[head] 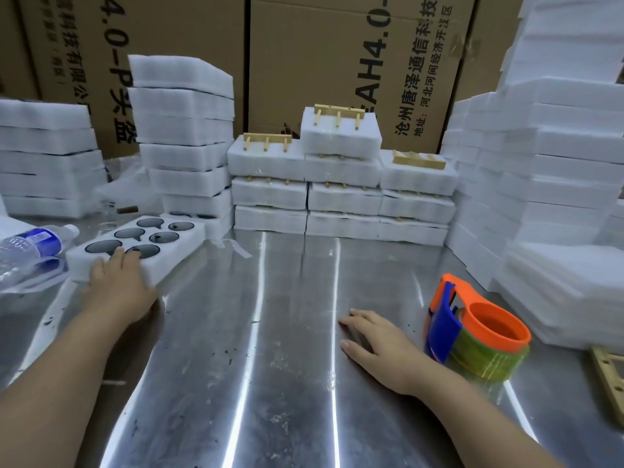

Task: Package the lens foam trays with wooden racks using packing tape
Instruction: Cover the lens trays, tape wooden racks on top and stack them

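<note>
A white foam tray [182, 246] with several dark lenses in its pockets lies at the left of the metal table. My left hand [120, 285] rests on its near corner, fingers on top and thumb at the near edge. My right hand [374, 342] lies flat on the table, fingers straight, holding nothing. Just right of it stands an orange and blue tape dispenser [472, 327] with a roll of clear tape. A wooden rack [609, 373] shows at the right edge. Taped trays with wooden racks on top [341, 163] are stacked at the back.
Tall stacks of white foam [182, 136] stand at back left and along the right side [557, 197]. A plastic water bottle [30, 248] lies at the far left. Cardboard boxes [337, 62] form the back wall. The metal table [270, 349] spreads between my hands.
</note>
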